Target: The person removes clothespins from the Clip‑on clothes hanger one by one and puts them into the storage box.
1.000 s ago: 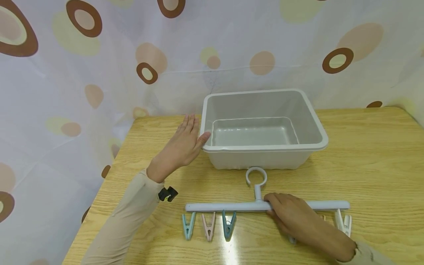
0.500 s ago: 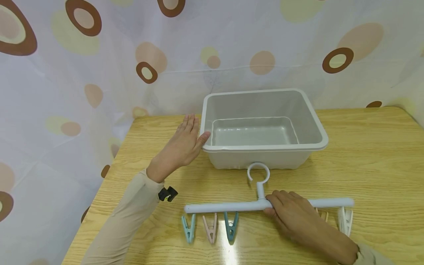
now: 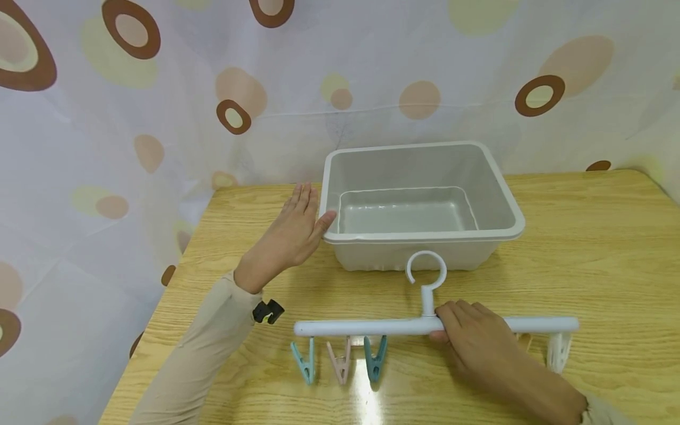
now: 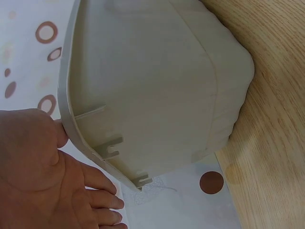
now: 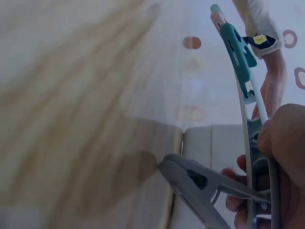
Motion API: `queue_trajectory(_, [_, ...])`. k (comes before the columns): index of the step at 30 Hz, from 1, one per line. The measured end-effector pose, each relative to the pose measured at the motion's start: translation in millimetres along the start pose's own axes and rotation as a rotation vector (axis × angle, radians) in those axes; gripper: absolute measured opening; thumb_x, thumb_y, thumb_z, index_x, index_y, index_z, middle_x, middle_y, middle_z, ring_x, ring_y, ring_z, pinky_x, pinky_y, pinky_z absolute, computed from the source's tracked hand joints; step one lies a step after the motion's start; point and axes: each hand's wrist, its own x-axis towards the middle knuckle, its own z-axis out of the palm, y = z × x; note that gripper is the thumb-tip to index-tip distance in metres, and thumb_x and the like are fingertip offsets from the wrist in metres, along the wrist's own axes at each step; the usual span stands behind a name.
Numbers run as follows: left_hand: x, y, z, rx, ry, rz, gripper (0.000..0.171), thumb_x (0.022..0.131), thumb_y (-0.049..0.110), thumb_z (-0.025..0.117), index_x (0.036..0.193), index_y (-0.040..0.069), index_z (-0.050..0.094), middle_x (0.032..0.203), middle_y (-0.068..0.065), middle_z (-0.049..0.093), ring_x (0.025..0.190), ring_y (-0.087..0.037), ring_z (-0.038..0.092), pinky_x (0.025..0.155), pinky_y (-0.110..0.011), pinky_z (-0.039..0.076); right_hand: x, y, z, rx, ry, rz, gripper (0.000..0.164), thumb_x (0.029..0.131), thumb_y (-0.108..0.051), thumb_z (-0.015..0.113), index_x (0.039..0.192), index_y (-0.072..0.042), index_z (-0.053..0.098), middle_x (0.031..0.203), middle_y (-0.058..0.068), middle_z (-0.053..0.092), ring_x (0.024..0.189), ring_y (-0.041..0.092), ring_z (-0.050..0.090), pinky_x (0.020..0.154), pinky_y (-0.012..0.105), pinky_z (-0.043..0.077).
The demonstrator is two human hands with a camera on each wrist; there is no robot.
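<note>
My right hand (image 3: 480, 339) grips the bar of a pale blue clip hanger (image 3: 361, 327) just right of its open hook. Below the bar's left half hang a light teal clip (image 3: 305, 363), a pink clip (image 3: 340, 361) and a dark teal clip (image 3: 375, 360). A white clip (image 3: 559, 352) hangs near the right end, beside a mostly hidden tan one (image 3: 524, 341). The right wrist view adds a grey clip (image 5: 190, 183) by the hand. My left hand (image 3: 287, 236) touches the left rim of a grey plastic basin (image 3: 425, 237), fingers straight, thumb over the rim.
The basin stands at the back of a wooden table (image 3: 595, 254), close to a patterned white cloth (image 3: 297, 71) behind. Nothing lies inside the basin. The hanger's hook overlaps the basin's front wall in the head view.
The clip hanger has risen toward the head camera and shifted slightly right in my right hand, its clips swinging a little. My left hand and the basin have stayed in place.
</note>
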Motion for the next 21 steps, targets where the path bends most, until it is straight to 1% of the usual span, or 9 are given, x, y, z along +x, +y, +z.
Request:
queue_trajectory(4, [-0.1,-0.2,0.1,-0.006,-0.001,0.001,0.070,0.105,0.045,0.016,0.148,-0.010,0.006,0.155,-0.027,-0.006,0.144,-0.036,-0.010,0.117,-0.045,0.003,-1.0,2.6,-6.9,-0.040,-0.013,0.000,0.053,0.106,-0.039,0.015,0.092,-0.003,0.050,0.071,0.002,0.056,0.059,0.016,0.050,0.052,0.028,0.040])
queue_trajectory(12, [-0.4,-1.4,-0.2,0.001,-0.013,-0.002,0.071,0.104,0.046,0.014,0.148,-0.010,0.004,0.155,-0.027,-0.007,0.144,-0.036,-0.011,0.117,-0.044,0.002,0.9,10.3,-18.0,-0.066,-0.038,-0.008,0.053,0.106,-0.041,0.014,0.090,-0.004,0.050,0.068,-0.001,0.050,0.061,0.016,0.050,0.055,0.033,0.042])
queue_trajectory(16, [0.5,-1.8,1.1,0.004,-0.010,-0.001,0.071,0.105,0.045,0.014,0.148,-0.010,0.005,0.155,-0.027,-0.006,0.145,-0.037,-0.009,0.117,-0.044,0.002,0.9,10.5,-20.0,-0.072,-0.034,-0.014,0.053,0.106,-0.041,0.014,0.090,-0.005,0.050,0.068,-0.002,0.048,0.061,0.016,0.050,0.055,0.033,0.042])
queue_trajectory(21, [0.9,-2.2,2.1,-0.007,-0.012,-0.006,0.071,0.105,0.046,0.014,0.148,-0.010,0.004,0.155,-0.027,-0.007,0.144,-0.035,-0.011,0.117,-0.044,0.001,2.6,8.6,-24.6,-0.085,-0.014,-0.022,0.054,0.106,-0.042,0.015,0.090,-0.005,0.051,0.070,0.000,0.051,0.063,0.018,0.051,0.056,0.033,0.042])
